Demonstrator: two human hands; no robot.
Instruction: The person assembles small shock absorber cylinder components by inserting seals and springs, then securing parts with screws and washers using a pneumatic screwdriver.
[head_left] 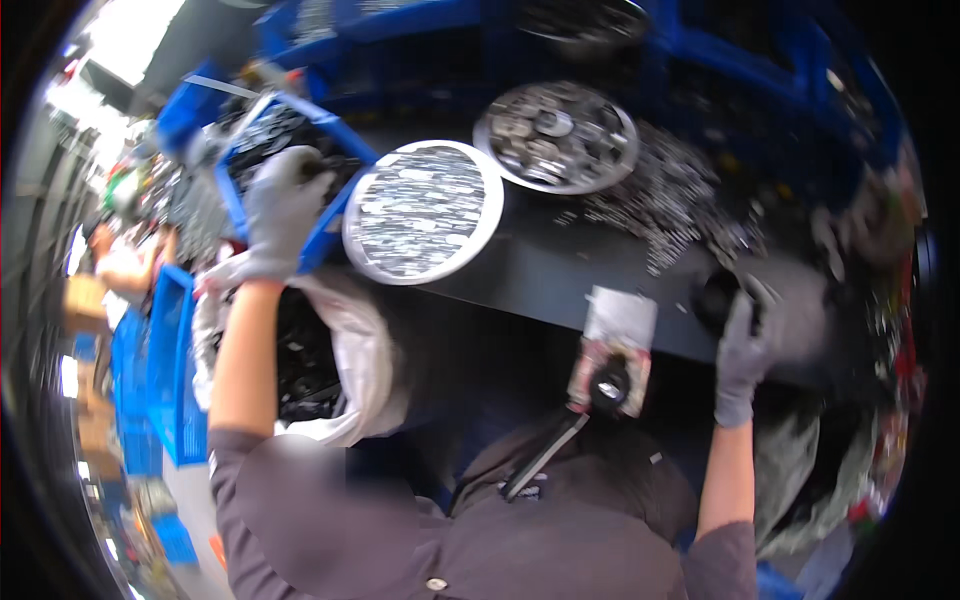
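Note:
My left hand, in a grey glove, reaches over a blue bin of black parts. Its fingers curl inward at the bin; what they hold, if anything, is too blurred to name. To the right, my gloved right hand is at the dark table's front edge, its fingers closed at a black rounded part. Motion smears that part's outline. Between the hands stands a white-rimmed round tray of shiny metal strips. Beyond it, a second round tray holds mixed metal pieces.
Loose metal pieces lie heaped on the dark table. Blue bins line the back. A white sack with black parts hangs open below my left arm. A small packet and a black round object are before my chest.

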